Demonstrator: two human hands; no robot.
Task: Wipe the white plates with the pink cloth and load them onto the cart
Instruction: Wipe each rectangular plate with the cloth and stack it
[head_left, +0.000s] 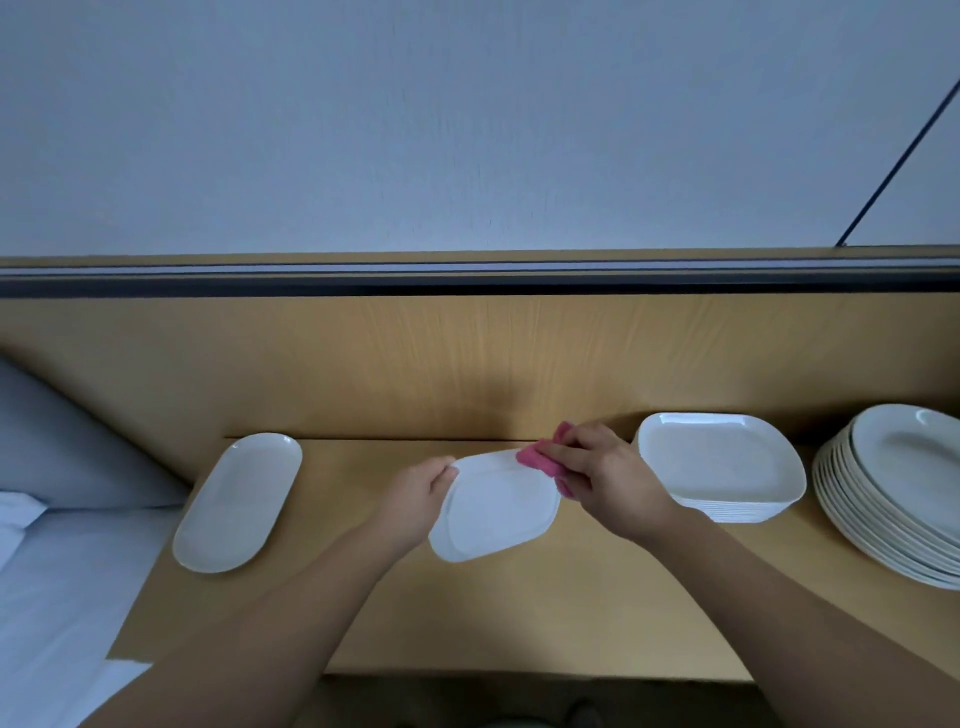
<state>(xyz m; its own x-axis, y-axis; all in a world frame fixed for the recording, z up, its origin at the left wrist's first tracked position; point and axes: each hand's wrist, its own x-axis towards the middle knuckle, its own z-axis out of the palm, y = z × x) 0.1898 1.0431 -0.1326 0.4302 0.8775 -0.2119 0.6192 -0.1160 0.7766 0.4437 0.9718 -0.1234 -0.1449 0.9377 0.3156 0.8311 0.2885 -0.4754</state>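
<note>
White plate (496, 512) between hands: left (415, 501) grips, right (605, 475) presses pink cloth (540, 457).

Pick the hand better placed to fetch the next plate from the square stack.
Right, probably: the right hand is beside the stack, though it pinches the cloth; the left hand holds the plate, farther away.

Pink cloth (540, 458) on plate (493, 512) (held)

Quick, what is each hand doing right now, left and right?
Left hand: closed, holding the left edge of the white rectangular plate.
Right hand: closed, holding the pink cloth against the plate's far corner.
</note>
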